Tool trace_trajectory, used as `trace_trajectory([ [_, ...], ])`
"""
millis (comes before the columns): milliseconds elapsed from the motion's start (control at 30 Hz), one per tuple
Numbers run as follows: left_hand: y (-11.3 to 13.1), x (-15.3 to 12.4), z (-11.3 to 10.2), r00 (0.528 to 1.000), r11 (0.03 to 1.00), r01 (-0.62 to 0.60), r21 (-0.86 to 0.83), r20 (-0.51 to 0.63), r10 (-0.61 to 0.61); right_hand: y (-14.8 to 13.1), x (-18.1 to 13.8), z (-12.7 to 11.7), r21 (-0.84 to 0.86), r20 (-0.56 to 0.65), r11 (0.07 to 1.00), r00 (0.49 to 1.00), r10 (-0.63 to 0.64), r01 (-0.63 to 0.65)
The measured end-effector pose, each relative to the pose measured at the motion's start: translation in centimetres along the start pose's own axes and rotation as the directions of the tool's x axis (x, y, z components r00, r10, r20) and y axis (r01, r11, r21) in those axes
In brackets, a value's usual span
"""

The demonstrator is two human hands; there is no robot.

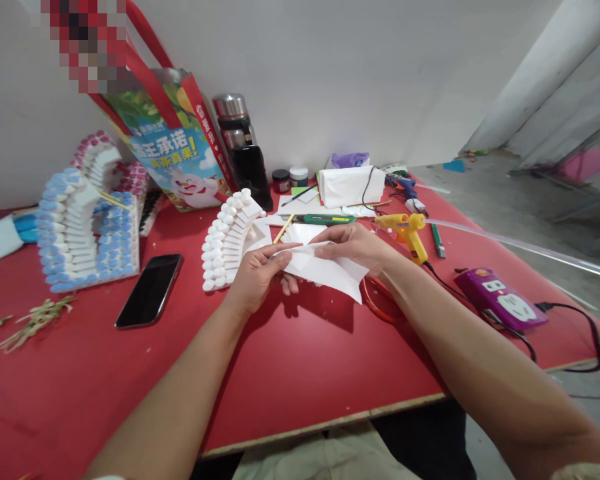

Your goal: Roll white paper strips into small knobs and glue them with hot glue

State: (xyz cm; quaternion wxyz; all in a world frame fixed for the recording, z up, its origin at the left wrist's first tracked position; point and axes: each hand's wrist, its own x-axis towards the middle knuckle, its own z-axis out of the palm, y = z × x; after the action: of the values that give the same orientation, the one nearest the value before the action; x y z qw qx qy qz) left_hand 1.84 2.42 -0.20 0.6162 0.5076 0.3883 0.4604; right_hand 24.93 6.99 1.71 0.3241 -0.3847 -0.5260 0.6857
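A sheet of white paper (330, 270) is held above the red table between my two hands. My left hand (260, 273) pinches its left end between thumb and fingers. On the upper edge, my right hand (353, 245) grips it with the thumb on top; some of its fingers are hidden behind the sheet. Just left of my left hand stands a white curved model (225, 240) with rows of rounded white tips. Behind the paper lie white folded strips (300, 233), partly covered, and a green utility knife (325, 219).
A yellow glue gun (405, 233) and a purple power strip (500, 300) with cords lie to the right. A phone (150, 291), a blue-and-white model (87, 233) and a shopping bag (180, 147) are on the left. A flask (233, 120) stands at the back.
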Motion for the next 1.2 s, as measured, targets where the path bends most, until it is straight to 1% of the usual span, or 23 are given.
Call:
trace_trajectory([
  [167, 0.3, -0.2, 0.2, 1.0, 1.0, -0.015, -0.014, -0.015, 0.015, 0.0, 0.0, -0.4, 0.026, -0.035, 0.999, 0.998, -0.044, 0.045],
  [300, 0.7, -0.3, 0.3, 0.999, 0.997, -0.009, -0.081, -0.035, 0.006, -0.1, -0.1, -0.9, 0.077, -0.02, 0.995, 0.998, -0.064, 0.065],
  [467, 1.1, -0.3, 0.4, 0.998, 0.987, -0.042, -0.153, -0.049, 0.035, -0.1, -0.1, -1.1, 0.101, 0.014, 0.991, 0.996, -0.086, 0.084],
  [600, 1.0, -0.2, 0.5, 0.997, 0.992, -0.023, -0.124, -0.077, 0.014, 0.2, 0.0, -1.3, 0.049, 0.037, 0.991, 0.991, -0.127, 0.125],
  [700, 0.6, 0.0, 0.4, 0.996, 0.997, 0.011, -0.082, -0.091, -0.018, 0.1, -0.1, -1.6, -0.036, 0.074, 0.976, 0.974, -0.213, 0.216],
  [767, 0.4, 0.1, 0.3, 0.997, 0.999, 0.028, -0.046, -0.073, -0.032, -0.3, -0.3, -2.0, -0.07, 0.114, 0.958, 0.956, -0.269, 0.278],
  [800, 0.4, 0.1, 0.2, 0.997, 0.999, 0.034, -0.022, -0.063, -0.035, -0.5, -0.5, -2.2, -0.075, 0.134, 0.956, 0.953, -0.273, 0.285],
  [867, 0.4, 0.1, 0.1, 0.998, 0.998, 0.045, 0.04, -0.038, -0.044, -1.1, -0.8, -2.7, -0.06, 0.154, 0.965, 0.958, -0.243, 0.254],
  [933, 0.6, -0.1, 0.2, 0.998, 0.992, 0.067, 0.104, 0.001, -0.067, -1.6, -1.0, -3.0, -0.018, 0.149, 0.979, 0.969, -0.197, 0.202],
  [1033, 0.8, -0.4, 0.5, 0.991, 0.982, 0.099, 0.163, 0.073, -0.112, -1.9, -1.1, -2.6, 0.005, 0.151, 0.997, 0.985, -0.079, 0.079],
  [1100, 0.9, -0.6, 0.8, 0.988, 0.979, 0.104, 0.174, 0.095, -0.122, -1.8, -1.1, -1.7, -0.098, 0.159, 0.995, 0.987, 0.033, -0.017],
  [1167, 0.9, -0.6, 1.0, 0.99, 0.98, 0.09, 0.177, 0.093, -0.108, -1.4, -1.1, -0.7, -0.25, 0.177, 0.967, 0.98, 0.094, -0.047],
  [1200, 0.8, -0.6, 1.0, 0.992, 0.981, 0.079, 0.18, 0.087, -0.096, -1.1, -1.0, -0.2, -0.301, 0.207, 0.952, 0.972, 0.113, -0.046],
])
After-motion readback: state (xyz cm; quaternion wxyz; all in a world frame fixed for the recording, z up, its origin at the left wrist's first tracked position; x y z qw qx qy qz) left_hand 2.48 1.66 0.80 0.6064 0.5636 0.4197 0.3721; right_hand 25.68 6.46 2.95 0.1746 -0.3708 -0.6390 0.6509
